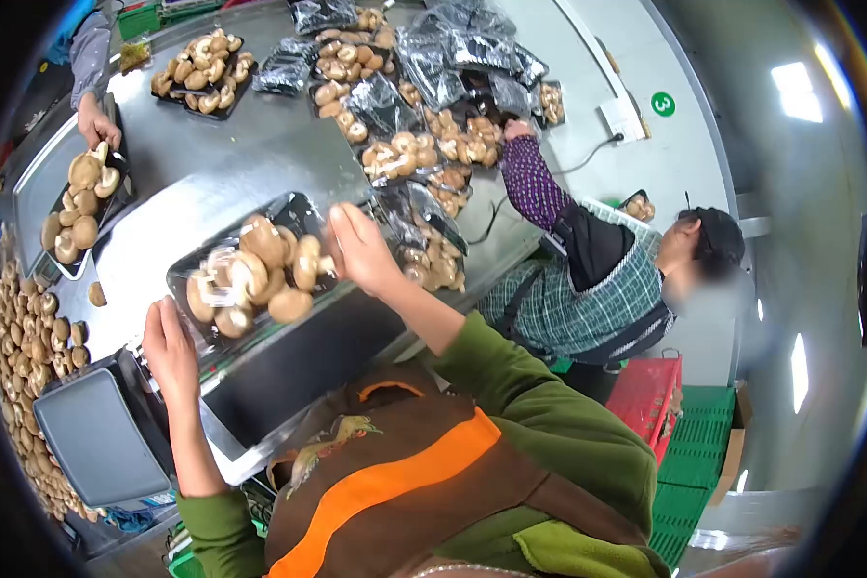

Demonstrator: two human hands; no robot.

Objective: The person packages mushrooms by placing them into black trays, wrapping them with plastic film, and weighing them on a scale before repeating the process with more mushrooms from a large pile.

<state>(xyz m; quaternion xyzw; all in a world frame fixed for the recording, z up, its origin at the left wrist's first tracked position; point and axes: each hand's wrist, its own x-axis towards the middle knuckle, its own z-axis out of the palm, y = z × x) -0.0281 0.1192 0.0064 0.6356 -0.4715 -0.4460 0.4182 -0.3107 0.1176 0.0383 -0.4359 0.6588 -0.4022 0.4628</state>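
Observation:
A black tray (299, 207) heaped with brown shiitake mushrooms (265, 241) is held up in front of me, slightly tilted, above the steel table's near edge. My left hand (170, 349) grips its near-left end, fingers straight and thumb hidden. At the opposite end, my right hand (358, 249) pinches the rim close to a pale mushroom stem. Below my left hand stands a dark empty tray (103, 438), apparently on top of a stack.
Another person's hand (97, 125) reaches to a mushroom tray (87, 207) at left. Loose mushrooms (29, 356) are heaped nearby. Filled trays (400, 154), some under clear film, cover the table's far right. A co-worker (588, 289) stands close on my right, beside a red crate (643, 395).

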